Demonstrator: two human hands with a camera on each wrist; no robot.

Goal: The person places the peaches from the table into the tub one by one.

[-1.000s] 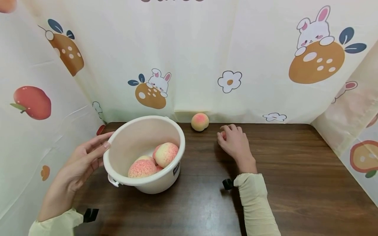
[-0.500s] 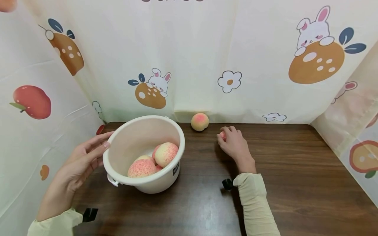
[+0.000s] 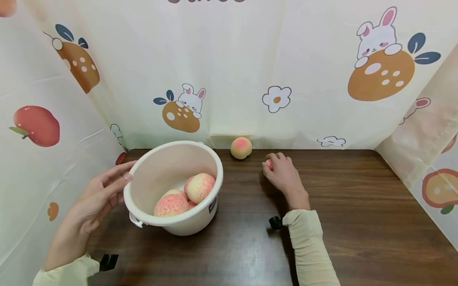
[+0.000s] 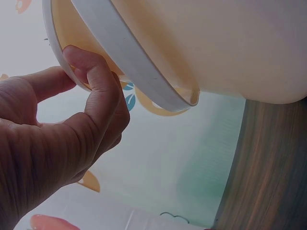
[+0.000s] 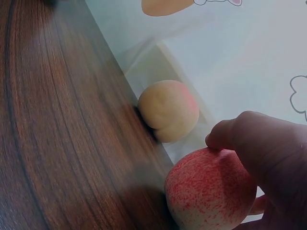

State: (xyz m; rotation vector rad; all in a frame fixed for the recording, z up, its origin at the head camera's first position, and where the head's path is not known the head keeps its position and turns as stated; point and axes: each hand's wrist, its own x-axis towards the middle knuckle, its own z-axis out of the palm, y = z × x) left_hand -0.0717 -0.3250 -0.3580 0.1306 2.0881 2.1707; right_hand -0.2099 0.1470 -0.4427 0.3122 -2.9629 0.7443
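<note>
A white plastic bucket stands tilted on the left of the table, with several speckled peaches in the bottom. My left hand holds its left side at the rim; in the left wrist view, thumb and fingers close on a thin white band at the bucket's mouth. Farther right, near the back edge, my right hand grips a red-speckled peach from above, mostly covered by the fingers in the head view. A second peach, yellow with a pink top, sits between bucket and right hand.
A printed curtain rises behind the dark wooden table and along both sides. The yellow peach lies close to it at the back edge. Black straps stick out from both sleeves.
Both hands, the bucket and the peaches stay almost where they were. A little more of the red-speckled peach shows under my right fingers than a second ago.
</note>
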